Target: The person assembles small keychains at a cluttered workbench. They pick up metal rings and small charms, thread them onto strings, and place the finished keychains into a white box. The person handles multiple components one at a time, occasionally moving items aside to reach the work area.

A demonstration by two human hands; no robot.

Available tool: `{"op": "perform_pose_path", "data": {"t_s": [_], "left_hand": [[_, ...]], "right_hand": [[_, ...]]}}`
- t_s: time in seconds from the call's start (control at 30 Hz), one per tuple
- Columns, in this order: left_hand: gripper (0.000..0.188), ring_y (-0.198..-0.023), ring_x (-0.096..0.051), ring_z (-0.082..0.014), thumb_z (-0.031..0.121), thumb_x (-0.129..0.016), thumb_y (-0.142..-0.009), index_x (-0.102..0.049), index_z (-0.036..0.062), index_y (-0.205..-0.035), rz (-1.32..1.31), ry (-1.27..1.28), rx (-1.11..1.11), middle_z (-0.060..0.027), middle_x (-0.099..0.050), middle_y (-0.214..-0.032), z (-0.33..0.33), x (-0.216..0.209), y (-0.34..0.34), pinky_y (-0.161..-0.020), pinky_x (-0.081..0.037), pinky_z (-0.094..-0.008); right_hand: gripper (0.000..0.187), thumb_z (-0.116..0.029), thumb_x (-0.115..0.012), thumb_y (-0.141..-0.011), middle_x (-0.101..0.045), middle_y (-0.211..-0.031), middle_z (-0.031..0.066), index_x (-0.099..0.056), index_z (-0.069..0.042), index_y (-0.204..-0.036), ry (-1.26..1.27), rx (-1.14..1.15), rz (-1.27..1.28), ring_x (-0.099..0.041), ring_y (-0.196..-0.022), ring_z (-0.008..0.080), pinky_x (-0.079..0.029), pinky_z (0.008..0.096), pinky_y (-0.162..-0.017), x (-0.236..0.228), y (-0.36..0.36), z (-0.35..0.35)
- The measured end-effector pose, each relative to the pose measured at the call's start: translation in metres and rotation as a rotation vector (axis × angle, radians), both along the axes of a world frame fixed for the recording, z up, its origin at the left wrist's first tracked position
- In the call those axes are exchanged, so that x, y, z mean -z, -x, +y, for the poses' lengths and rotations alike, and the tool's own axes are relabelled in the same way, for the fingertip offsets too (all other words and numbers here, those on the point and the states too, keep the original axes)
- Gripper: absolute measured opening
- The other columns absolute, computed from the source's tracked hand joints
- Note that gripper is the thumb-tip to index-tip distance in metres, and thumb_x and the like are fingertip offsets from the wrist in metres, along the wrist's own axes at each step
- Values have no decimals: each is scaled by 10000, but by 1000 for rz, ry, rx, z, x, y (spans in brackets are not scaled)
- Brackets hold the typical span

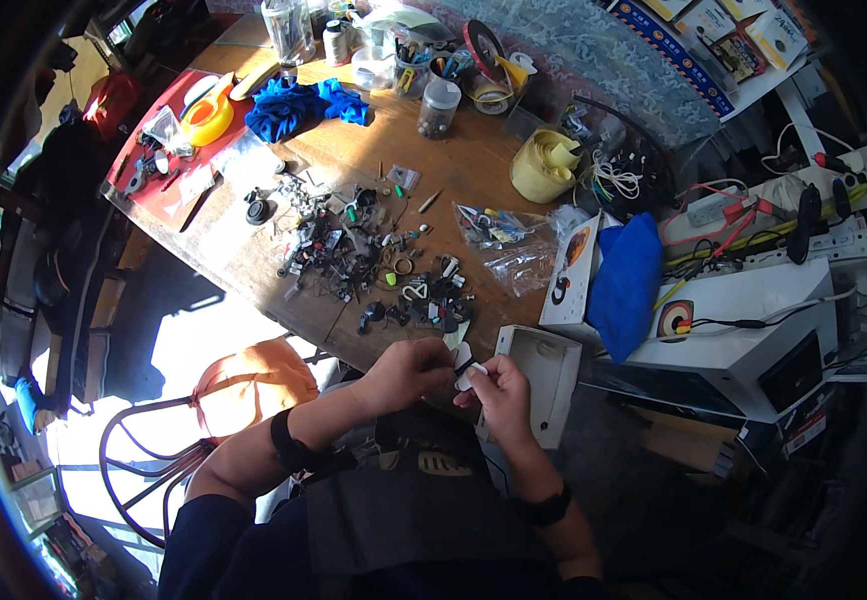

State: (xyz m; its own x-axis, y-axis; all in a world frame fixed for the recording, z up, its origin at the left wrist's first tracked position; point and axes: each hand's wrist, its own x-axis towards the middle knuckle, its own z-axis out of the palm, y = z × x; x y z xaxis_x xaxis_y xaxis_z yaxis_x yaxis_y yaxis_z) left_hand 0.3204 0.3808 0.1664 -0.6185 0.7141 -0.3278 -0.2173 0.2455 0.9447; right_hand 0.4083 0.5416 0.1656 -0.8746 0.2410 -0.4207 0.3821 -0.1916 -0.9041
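Note:
My right hand (505, 393) pinches a small white and black piece (471, 378) between thumb and fingers, just over the table's near edge. Its exact kind is too small to tell. My left hand (414, 372) is closed right beside it, fingertips meeting at the piece's left side. Whatever those fingertips grip is hidden. Just beyond my hands spreads a pile of small parts (339, 240), mostly black, with some white and green bits. An open white box (566, 395) stands by my right hand, partly covered by it.
Blue cloth (294, 108), a yellow tape roll (210, 122) and a jar (439, 108) sit farther back. At right are a clear plastic bag (519, 262), a yellow roll (542, 165), a blue cloth (626, 285) over boxes, and cables. An orange-covered chair (259, 385) stands left.

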Motion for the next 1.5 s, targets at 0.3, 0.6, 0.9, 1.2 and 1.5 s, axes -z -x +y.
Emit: {"op": "perform_pose_path", "data": {"t_s": [0.3,0.6,0.9,1.2,1.5], "left_hand": [[120,-692,-571,-97,80,-540,-852,-517,7,-943,-285,-128,-180,-26,-571,-802,-6,5,12,-610,-478,-247],[127,-682,-599,-157,104,-590,-823,-547,25,-913,163,-11,47,-66,-587,-769,2,4,-3,-589,-466,-279],[143,-722,-578,-347,70,-599,-742,-571,29,-876,649,81,-29,-142,-567,-787,6,1,-6,-604,-467,-395],[107,-697,-567,-335,106,-589,-736,-567,43,-820,710,-59,105,-128,-545,-736,11,10,-14,-614,-469,-404],[191,-815,-611,-293,163,-578,-815,-621,50,-963,390,368,497,-156,-624,-877,-27,69,7,-720,-483,-368]], "right_hand": [[98,-87,-544,-876,-616,-743,110,-488,-19,-832,72,26,6,-607,-559,153,-497,240,-500,6,1,3],[90,-89,-536,-882,-615,-735,98,-500,-40,-815,271,195,-17,-588,-556,148,-473,253,-510,11,1,-5],[71,-96,-552,-876,-595,-730,50,-530,-61,-818,457,322,28,-541,-593,121,-439,273,-566,16,1,-7],[58,-92,-542,-883,-571,-727,36,-515,-76,-835,567,373,9,-546,-619,126,-464,284,-605,29,-11,-5],[84,-106,-557,-873,-595,-776,72,-522,-46,-921,388,620,-125,-587,-661,177,-510,324,-631,74,-63,63]]}}
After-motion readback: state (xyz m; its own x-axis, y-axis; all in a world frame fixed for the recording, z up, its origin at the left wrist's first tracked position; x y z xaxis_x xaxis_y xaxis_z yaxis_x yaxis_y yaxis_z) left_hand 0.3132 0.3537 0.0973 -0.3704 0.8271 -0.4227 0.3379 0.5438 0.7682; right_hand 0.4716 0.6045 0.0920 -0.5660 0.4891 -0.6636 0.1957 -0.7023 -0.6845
